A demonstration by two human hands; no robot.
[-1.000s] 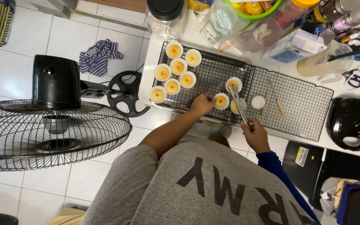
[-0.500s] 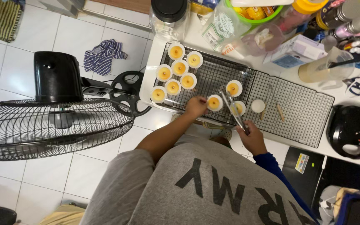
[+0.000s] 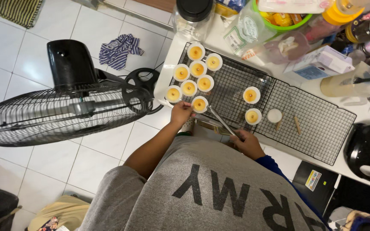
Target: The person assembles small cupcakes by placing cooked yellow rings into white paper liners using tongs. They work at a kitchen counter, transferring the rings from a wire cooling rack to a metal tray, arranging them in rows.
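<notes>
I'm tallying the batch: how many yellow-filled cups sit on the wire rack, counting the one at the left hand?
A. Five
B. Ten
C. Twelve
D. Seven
B: eight cups cluster at the rack's left end, the nearest one touched by the left hand, and two more sit mid-rack.

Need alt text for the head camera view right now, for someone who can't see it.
Seen from above, a person's left hand touches a small yellow-filled tart on a black wire cooling rack, while the right hand holds metal tongs. Seven tarts cluster at the rack's left end, two sit apart. A standing fan is on the tiled floor.
</notes>
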